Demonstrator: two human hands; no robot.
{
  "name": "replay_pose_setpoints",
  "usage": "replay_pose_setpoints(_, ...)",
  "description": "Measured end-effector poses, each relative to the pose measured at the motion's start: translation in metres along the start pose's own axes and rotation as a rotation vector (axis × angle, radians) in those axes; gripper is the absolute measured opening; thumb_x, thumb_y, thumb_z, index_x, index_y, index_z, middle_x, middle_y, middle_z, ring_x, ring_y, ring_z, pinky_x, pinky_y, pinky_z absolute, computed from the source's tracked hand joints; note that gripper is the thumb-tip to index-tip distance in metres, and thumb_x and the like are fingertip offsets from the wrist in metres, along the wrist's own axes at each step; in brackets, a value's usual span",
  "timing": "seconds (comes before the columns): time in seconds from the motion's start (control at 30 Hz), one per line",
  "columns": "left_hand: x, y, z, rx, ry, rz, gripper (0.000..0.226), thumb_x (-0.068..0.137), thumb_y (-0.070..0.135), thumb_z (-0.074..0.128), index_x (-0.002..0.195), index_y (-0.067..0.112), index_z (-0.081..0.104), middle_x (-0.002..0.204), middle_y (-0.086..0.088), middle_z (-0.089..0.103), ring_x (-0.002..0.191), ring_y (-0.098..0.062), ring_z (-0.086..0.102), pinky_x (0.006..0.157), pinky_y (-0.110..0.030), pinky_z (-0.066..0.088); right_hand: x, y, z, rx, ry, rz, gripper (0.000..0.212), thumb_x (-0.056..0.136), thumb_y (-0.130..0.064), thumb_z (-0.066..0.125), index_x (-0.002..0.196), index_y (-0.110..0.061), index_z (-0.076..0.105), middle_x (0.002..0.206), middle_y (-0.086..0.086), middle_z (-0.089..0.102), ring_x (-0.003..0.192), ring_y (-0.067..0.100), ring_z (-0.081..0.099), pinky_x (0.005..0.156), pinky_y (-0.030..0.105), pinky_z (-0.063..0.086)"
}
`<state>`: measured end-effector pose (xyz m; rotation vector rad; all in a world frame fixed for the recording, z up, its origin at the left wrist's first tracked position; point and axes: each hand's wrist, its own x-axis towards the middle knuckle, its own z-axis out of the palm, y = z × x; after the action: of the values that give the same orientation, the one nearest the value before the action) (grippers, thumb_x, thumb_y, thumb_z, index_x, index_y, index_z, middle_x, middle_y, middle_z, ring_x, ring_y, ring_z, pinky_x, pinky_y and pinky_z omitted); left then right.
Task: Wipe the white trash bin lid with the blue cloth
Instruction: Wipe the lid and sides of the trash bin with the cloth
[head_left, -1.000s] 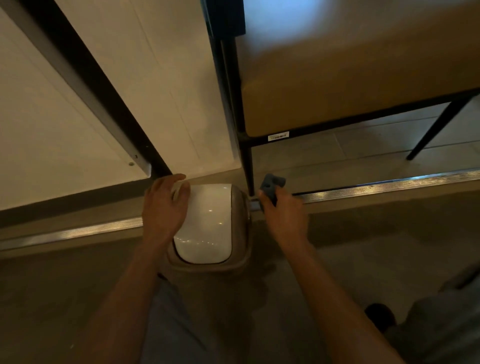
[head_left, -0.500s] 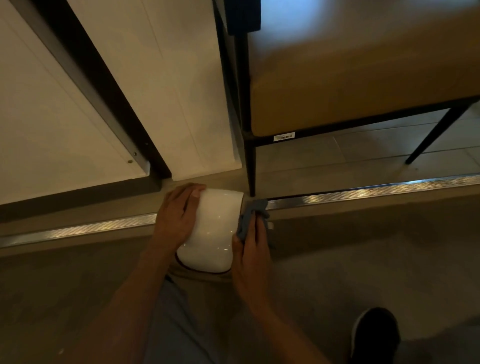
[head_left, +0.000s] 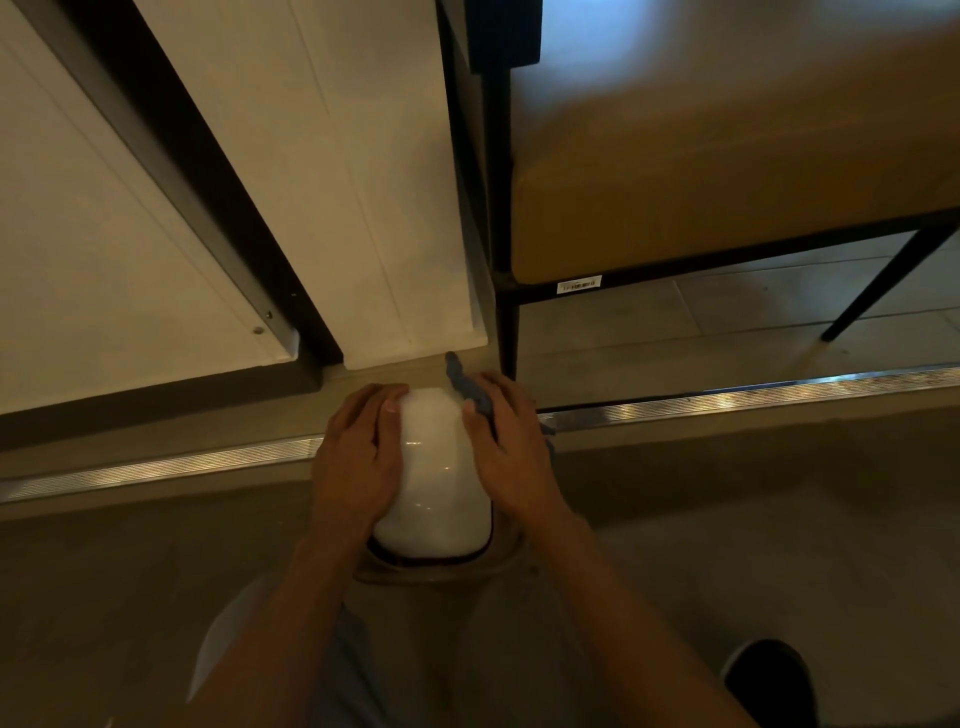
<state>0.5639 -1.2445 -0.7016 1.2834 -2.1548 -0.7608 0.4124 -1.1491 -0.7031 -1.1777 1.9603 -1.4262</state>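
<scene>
Underfoot at six o'clock lies a dull grey floor (head_left: 727, 545), crossed from nine to three o'clock by a ribbed metal strip (head_left: 156, 470) that marks the threshold to paler tiles (head_left: 675, 322) beyond. At eleven o'clock stand white panels (head_left: 322, 171) split by a dark frame, and at one o'clock a tan cushioned bench (head_left: 727, 182) sits on thin black legs, one leg coming down just beyond the bin. The white lid (head_left: 434, 488) sits at centre on its beige bin rim (head_left: 441, 571), straddling the strip. The left hand (head_left: 358, 457) lies flat on the lid's nine o'clock side, fingers relaxed. The right hand (head_left: 511, 447) presses the blue cloth (head_left: 470, 389) against the lid's two o'clock edge, fingers curved over it. A black shoe (head_left: 769, 686) rests at five o'clock, with bare floor around it.
</scene>
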Motion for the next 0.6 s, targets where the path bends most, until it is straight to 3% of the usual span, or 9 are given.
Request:
replay_pose_setpoints(0.07, 0.000, 0.000, 0.000, -0.003, 0.006, -0.018, 0.063, 0.097, 0.061, 0.023, 0.137, 0.023, 0.054, 0.139, -0.007, 0.055, 0.125, -0.023, 0.051, 0.108, -0.039, 0.038, -0.025, 0.002, 0.001, -0.008, 0.057, -0.082, 0.045, 0.102, -0.039, 0.041, 0.145, -0.025, 0.044, 0.153, -0.005, 0.035, 0.139, 0.012, 0.035, 0.115, 0.038, 0.035)
replay_pose_setpoints(0.17, -0.001, 0.004, 0.001, 0.003, 0.033, 0.014, 0.051, 0.102, 0.051, 0.028, 0.134, 0.023, 0.055, 0.135, -0.007, 0.056, 0.118, -0.018, 0.051, 0.101, -0.032, 0.035, -0.070, 0.007, 0.007, -0.181, 0.056, -0.108, 0.053, 0.103, -0.049, 0.033, 0.153, -0.032, 0.031, 0.164, -0.014, 0.010, 0.152, 0.014, 0.005, 0.120, 0.031, 0.015)
replay_pose_setpoints(0.23, -0.001, 0.005, 0.000, 0.004, 0.043, 0.035, 0.049, 0.102, 0.050, 0.028, 0.133, 0.024, 0.056, 0.134, -0.007, 0.057, 0.119, -0.019, 0.052, 0.101, -0.031, 0.035, -0.089, 0.010, 0.010, -0.235, 0.055, -0.106, 0.054, 0.103, -0.052, 0.030, 0.154, -0.035, 0.027, 0.164, -0.018, 0.004, 0.153, 0.016, 0.000, 0.119, 0.029, 0.012)
replay_pose_setpoints(0.33, -0.002, 0.002, 0.001, -0.012, 0.030, 0.001, 0.044, 0.104, 0.044, 0.033, 0.137, 0.021, 0.053, 0.137, -0.011, 0.055, 0.123, -0.027, 0.052, 0.102, -0.033, 0.034, -0.074, 0.006, 0.008, -0.171, 0.079, -0.118, 0.051, 0.103, -0.045, 0.038, 0.152, -0.038, 0.028, 0.162, -0.012, 0.015, 0.150, 0.016, 0.015, 0.119, 0.032, 0.022)
replay_pose_setpoints(0.43, -0.005, 0.005, 0.002, -0.012, 0.043, 0.003, 0.048, 0.102, 0.044, 0.033, 0.138, 0.020, 0.053, 0.140, -0.011, 0.054, 0.126, -0.028, 0.050, 0.105, -0.033, 0.032, -0.031, 0.000, 0.001, -0.033, 0.096, -0.058, 0.041, 0.104, -0.034, 0.044, 0.145, -0.038, 0.041, 0.152, -0.008, 0.035, 0.137, 0.009, 0.037, 0.112, 0.034, 0.036)
replay_pose_setpoints(0.6, -0.003, 0.006, 0.004, 0.030, 0.066, 0.048, 0.041, 0.104, 0.043, 0.031, 0.135, 0.030, 0.055, 0.139, -0.001, 0.054, 0.126, -0.021, 0.050, 0.106, -0.031, 0.034, 0.030, -0.001, -0.002, -0.080, -0.057, 0.133, 0.038, 0.104, -0.042, 0.038, 0.131, -0.023, 0.056, 0.136, 0.004, 0.052, 0.123, 0.025, 0.050, 0.104, 0.050, 0.042)
